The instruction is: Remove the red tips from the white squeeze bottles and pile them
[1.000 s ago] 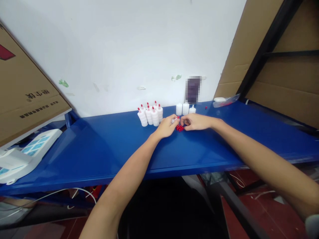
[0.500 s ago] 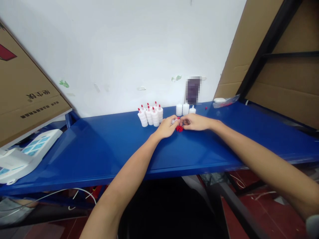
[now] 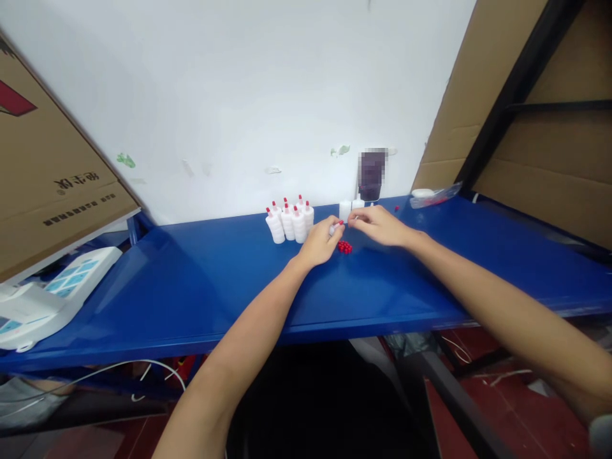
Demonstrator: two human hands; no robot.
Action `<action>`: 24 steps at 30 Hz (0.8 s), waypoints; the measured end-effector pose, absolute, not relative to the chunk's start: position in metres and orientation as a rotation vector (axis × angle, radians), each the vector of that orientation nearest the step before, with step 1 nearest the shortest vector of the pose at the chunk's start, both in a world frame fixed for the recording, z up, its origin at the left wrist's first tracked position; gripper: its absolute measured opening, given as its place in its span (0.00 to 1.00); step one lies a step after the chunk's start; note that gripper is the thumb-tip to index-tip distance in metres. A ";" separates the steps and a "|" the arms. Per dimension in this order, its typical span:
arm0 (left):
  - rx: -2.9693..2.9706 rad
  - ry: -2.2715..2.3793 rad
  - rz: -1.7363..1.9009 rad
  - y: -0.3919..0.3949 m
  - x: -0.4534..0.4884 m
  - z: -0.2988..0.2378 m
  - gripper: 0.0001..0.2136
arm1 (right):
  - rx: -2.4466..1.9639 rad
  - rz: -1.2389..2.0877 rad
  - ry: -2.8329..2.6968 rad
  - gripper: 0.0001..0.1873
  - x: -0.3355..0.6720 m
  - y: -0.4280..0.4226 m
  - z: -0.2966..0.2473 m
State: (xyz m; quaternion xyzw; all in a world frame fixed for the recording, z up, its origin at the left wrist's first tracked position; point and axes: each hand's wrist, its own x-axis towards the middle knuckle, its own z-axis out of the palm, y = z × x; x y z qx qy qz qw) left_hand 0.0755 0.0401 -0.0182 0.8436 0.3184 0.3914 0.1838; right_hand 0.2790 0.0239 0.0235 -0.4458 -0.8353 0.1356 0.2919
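My left hand (image 3: 319, 242) is closed around a small white squeeze bottle (image 3: 332, 230), most of it hidden by the fingers. A red cap (image 3: 340, 222) sits on its tip, which points up and to the right. My right hand (image 3: 380, 226) hovers just right of that tip, fingers curled and thumb slightly apart, with nothing visible held. Below both hands lies a small pile of red caps (image 3: 345, 247) on the blue table (image 3: 229, 274). Behind my right hand stand white bottles without red caps (image 3: 345, 210), partly covered by it.
Several white bottles with red tips (image 3: 289, 223) stand grouped left of my hands. A white device with blue panels (image 3: 71, 280) is at the far left. A dark phone-like object (image 3: 371, 175) leans on the wall. Farther right are a loose red cap (image 3: 396, 208) and a plastic bag (image 3: 435, 196).
My right hand has moved up and back from the red cap pile, towards the uncapped bottles. My left hand keeps the bottle, its red tip now in plain sight.
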 end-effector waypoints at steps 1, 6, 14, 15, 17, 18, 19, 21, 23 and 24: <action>2.402 0.883 1.117 0.039 0.076 -0.017 0.09 | -1.164 0.379 -2.212 0.16 0.277 0.022 0.024; 2.491 0.861 1.091 0.036 0.076 -0.013 0.05 | -1.084 0.449 -2.218 0.18 0.267 0.018 0.023; 2.695 0.960 1.055 0.037 0.075 -0.015 0.11 | -1.053 0.538 -2.230 0.18 0.265 0.019 0.025; 2.713 0.977 1.050 0.037 0.074 -0.014 0.12 | -1.056 0.603 -2.195 0.18 0.266 0.020 0.024; 2.734 0.980 1.061 0.036 0.073 -0.012 0.13 | -1.089 0.745 -2.093 0.18 0.269 0.021 0.024; 2.734 0.972 1.074 0.035 0.072 -0.011 0.14 | -1.111 0.781 -2.044 0.18 0.272 0.022 0.024; 2.724 0.962 1.090 0.035 0.072 -0.010 0.15 | -1.131 0.776 -2.017 0.17 0.275 0.024 0.024; 2.686 0.941 1.121 0.034 0.072 -0.008 0.15 | -1.170 0.665 -2.056 0.17 0.280 0.027 0.024; 2.652 0.923 1.140 0.034 0.072 -0.007 0.15 | -1.242 0.524 -2.183 0.17 0.283 0.029 0.025; 2.644 0.918 1.142 0.033 0.073 -0.007 0.15 | -1.302 0.474 -2.257 0.16 0.283 0.030 0.024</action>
